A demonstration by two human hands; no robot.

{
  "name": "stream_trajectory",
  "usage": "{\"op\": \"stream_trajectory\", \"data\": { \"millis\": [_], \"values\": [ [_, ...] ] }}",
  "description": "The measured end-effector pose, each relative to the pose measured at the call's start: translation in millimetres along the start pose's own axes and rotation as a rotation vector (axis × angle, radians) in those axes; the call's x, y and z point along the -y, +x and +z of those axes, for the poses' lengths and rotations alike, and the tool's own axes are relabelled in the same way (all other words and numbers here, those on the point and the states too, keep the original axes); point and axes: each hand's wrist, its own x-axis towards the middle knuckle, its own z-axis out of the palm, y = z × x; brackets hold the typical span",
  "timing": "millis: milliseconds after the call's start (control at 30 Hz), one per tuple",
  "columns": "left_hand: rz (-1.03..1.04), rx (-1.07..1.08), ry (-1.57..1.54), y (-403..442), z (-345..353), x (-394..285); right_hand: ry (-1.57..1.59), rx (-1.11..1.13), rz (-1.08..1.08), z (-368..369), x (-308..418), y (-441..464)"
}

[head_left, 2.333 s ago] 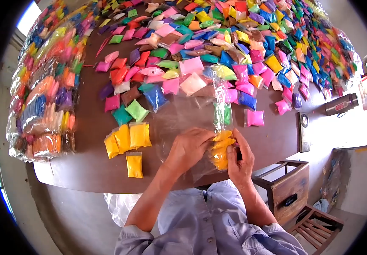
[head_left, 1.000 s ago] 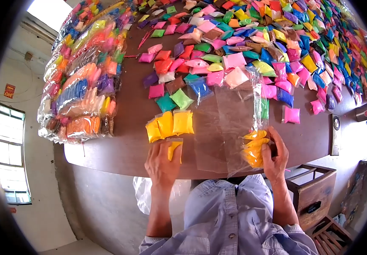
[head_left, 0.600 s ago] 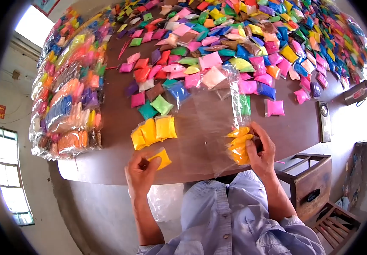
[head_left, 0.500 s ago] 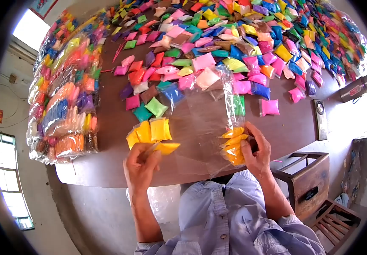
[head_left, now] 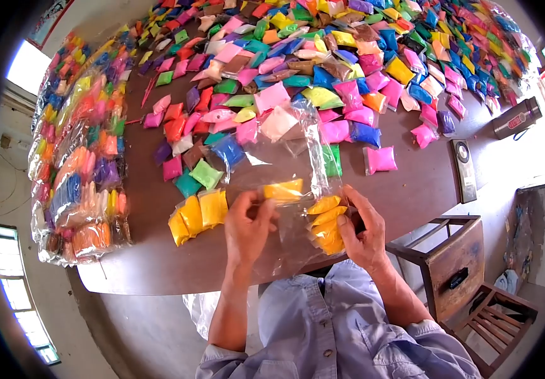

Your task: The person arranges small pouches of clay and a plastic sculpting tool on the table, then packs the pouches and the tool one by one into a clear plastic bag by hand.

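Between the thumb and fingers of my left hand (head_left: 250, 227) is a yellow packet (head_left: 283, 190), slightly blurred, held above the table. My right hand (head_left: 362, 228) grips a stack of several yellow packets (head_left: 326, 222), which seem to lie inside or against a clear plastic bag (head_left: 316, 148). The bag stretches away over the table toward the loose packets. To the left of my left hand, a small group of yellow packets (head_left: 198, 213) lies side by side on the brown table (head_left: 140, 252).
Many loose coloured packets (head_left: 272, 96) cover the far side of the table. Bagged packets (head_left: 83, 177) are piled along the left. A dark flask (head_left: 517, 118) and a narrow metallic object (head_left: 465, 170) lie at the right edge. A wooden chair (head_left: 458, 278) stands on the right.
My left hand has moved right with its yellow packet, away from the group on the table and toward the stack in my right hand. The view has shifted slightly.
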Motion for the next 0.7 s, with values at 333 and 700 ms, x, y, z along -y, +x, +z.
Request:
{"op": "stream_trajectory", "data": {
  "millis": [333,700],
  "values": [
    [-0.114,-0.053,-0.034,-16,-12,4,0.026,0.023,0.021,0,4,0],
    [0.439,0.14,0.386,12,18,4,0.0,0.013,-0.041,-1,0,2]
  ]
}}
